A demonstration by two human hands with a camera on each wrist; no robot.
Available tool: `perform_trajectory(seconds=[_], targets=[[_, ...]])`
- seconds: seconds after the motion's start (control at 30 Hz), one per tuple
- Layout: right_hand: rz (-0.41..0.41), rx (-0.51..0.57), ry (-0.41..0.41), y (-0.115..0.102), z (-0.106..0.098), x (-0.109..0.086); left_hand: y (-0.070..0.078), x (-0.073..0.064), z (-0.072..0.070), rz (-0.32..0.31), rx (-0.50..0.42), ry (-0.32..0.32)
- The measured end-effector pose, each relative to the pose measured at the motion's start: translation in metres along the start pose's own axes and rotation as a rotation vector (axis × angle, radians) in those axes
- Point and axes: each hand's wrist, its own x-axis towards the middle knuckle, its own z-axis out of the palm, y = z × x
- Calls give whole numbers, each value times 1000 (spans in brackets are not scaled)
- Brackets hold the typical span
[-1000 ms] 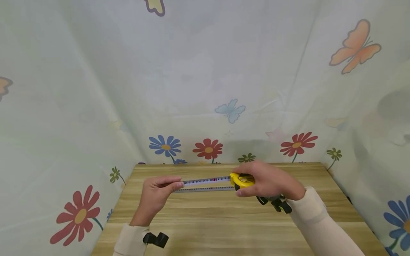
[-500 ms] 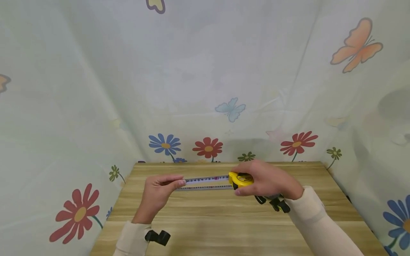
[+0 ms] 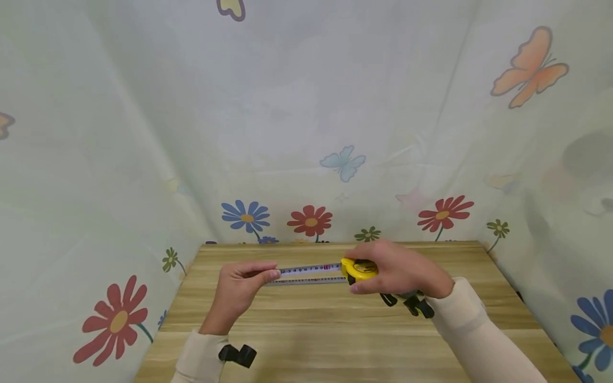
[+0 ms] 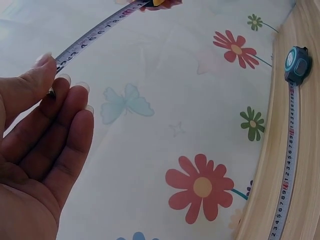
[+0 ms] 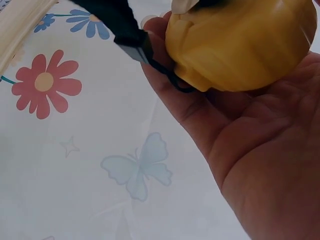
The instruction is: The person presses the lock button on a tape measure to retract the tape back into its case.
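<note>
Yellow tape measure (image 3: 362, 269) held above table (image 3: 335, 335), blade (image 3: 311, 269) out.
Left hand (image 3: 237, 287) pinches blade's end; right hand (image 3: 402, 268) grips case, fingers curled round it. Second tape measure (image 4: 298, 65) on table, extended.

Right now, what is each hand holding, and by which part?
The right hand grips the tape measure's yellow case; the left hand pinches the free end of its pulled-out blade between thumb and fingers.

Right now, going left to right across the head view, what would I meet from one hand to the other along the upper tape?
Left hand → numbered tape strip → yellow tape measure → right hand.
</note>
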Motion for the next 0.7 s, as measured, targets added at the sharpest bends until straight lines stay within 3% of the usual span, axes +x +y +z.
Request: perform_trajectory(seconds=[0.7], targets=[[-13,-23,3,-6,5,8,-2,0,-1,38,-3,-17]])
